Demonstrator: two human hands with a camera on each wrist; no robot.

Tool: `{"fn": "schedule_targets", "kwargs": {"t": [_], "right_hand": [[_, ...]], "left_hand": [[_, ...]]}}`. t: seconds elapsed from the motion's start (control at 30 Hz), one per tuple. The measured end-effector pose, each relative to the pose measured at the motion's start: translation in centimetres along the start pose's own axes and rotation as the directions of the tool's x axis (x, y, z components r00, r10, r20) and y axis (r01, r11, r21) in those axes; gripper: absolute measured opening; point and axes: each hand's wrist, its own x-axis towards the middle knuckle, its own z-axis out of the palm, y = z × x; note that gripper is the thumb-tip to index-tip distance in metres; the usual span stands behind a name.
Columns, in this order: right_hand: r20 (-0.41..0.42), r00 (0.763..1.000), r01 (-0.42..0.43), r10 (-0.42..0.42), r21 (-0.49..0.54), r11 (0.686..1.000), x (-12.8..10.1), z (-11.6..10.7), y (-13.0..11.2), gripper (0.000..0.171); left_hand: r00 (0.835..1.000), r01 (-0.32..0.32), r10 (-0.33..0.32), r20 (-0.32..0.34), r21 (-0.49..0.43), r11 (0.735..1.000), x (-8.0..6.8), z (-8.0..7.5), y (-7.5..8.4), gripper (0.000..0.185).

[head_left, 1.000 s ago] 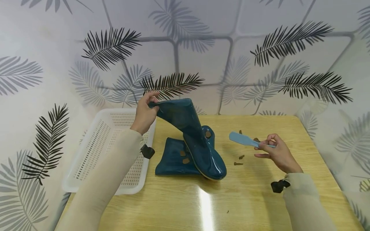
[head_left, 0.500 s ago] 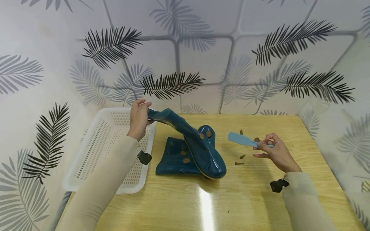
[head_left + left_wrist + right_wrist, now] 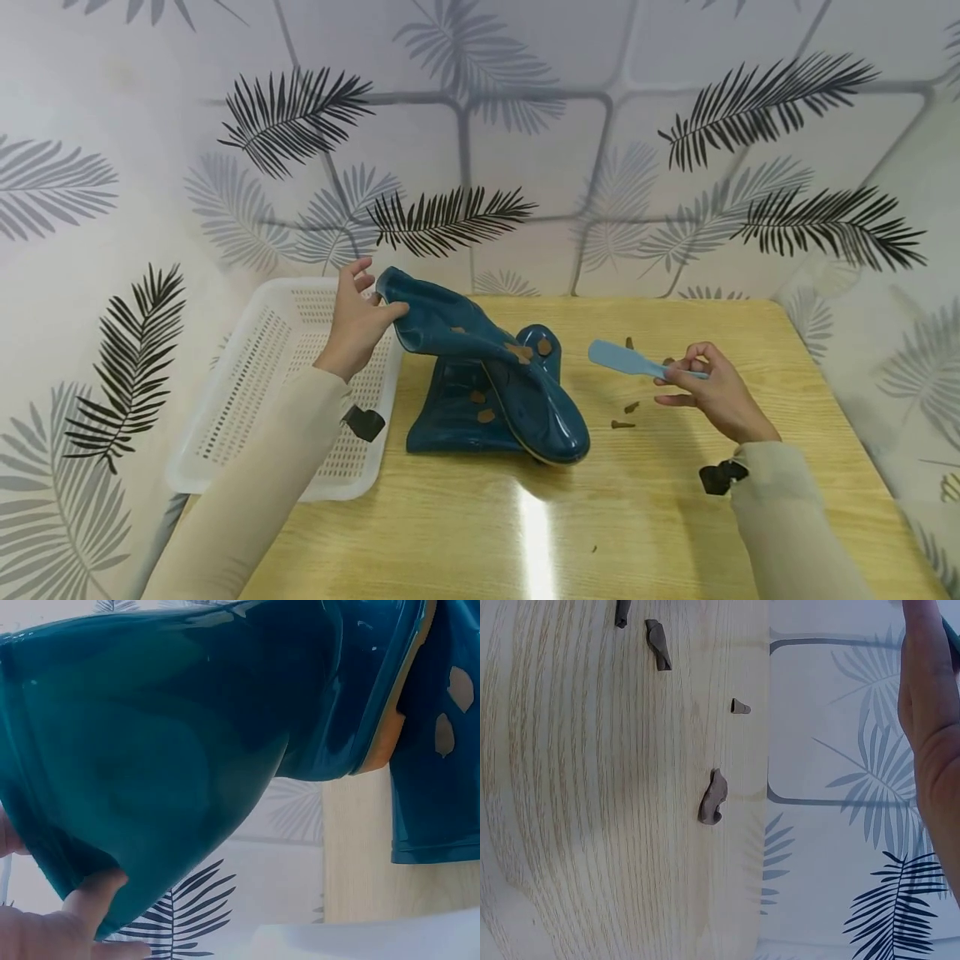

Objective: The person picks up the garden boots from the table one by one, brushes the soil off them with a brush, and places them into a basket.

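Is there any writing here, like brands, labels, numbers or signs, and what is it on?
None can be read in any view.
Blue boots: no lettering visible, only brown patches.
Light-blue spatula: none visible.
White basket: none visible.
Wall: printed leaves, no words.
Black wrist devices: too small to tell.

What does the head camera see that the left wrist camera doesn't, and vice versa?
Only head: the right hand, its blue spatula and brown bits on the table. Only left wrist: the tan heel of the held boot. Both: that boot, the left hand gripping it, the lower boot with brown patches, the white basket, some table and patterned wall.
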Motion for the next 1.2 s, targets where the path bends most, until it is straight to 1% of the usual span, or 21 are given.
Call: {"fn": "schedule_targets", "kwargs": {"t": [0.07, 0.13, 0.27, 0.37, 0.47, 0.6, 0.67, 0.9, 1.03, 1.2], "right_hand": [[0.002, 1.000, -0.005, 0.005, 0.000, 1.000, 0.0, 0.1, 0.0, 0.026], [0.004, 1.000, -0.007, 0.007, 0.002, 1.000, 0.1, 0.1, 0.0, 0.026], [0.012, 1.000, -0.006, 0.006, 0.006, 1.000, 0.1, 0.3, 0.1, 0.027], [0.018, 1.000, -0.011, 0.010, 0.018, 1.000, 0.1, 0.5, 0.1, 0.027], [0.021, 1.000, -0.014, 0.013, 0.031, 0.999, 0.1, 0.6, 0.0, 0.027], [0.030, 1.000, 0.002, -0.003, 0.044, 0.999, 0.4, 0.8, -0.2, 0.026], [0.039, 0.999, 0.010, -0.012, 0.042, 0.999, 0.7, 0.9, -0.4, 0.025], [0.049, 0.999, -0.015, 0.014, 0.018, 1.000, 1.9, 2.0, -1.5, 0.024], [0.057, 0.998, -0.023, 0.022, 0.030, 0.999, 2.5, 2.7, -2.1, 0.023], [0.101, 0.995, -0.009, 0.005, 0.043, 0.999, 3.1, 3.5, -2.7, 0.021]], "left_hand": [[1.000, 0.001, -0.001, 0.010, -0.003, 1.000, -0.4, -0.1, -0.1, 0.084], [1.000, -0.001, 0.002, 0.005, -0.005, 1.000, -0.7, -0.1, -0.2, 0.084], [1.000, -0.028, 0.028, 0.003, -0.010, 1.000, -1.2, 0.0, -0.4, 0.083], [0.998, -0.056, 0.057, 0.029, -0.033, 0.998, -1.4, -0.2, -0.7, 0.085], [0.994, -0.084, 0.087, 0.072, -0.048, 0.995, -1.7, -0.6, -1.1, 0.088], [0.982, -0.114, 0.116, 0.151, -0.028, 0.993, -2.1, -1.2, -1.4, 0.096], [0.975, -0.125, 0.123, 0.187, -0.002, 0.992, -2.4, -1.5, -1.4, 0.099], [0.955, -0.128, 0.112, 0.274, 0.041, 0.991, -3.0, -2.0, -1.6, 0.107], [0.939, -0.142, 0.121, 0.322, 0.042, 0.989, -3.2, -2.2, -1.7, 0.113], [0.918, -0.170, 0.157, 0.364, 0.005, 0.985, -3.4, -2.1, -2.1, 0.116]]}}
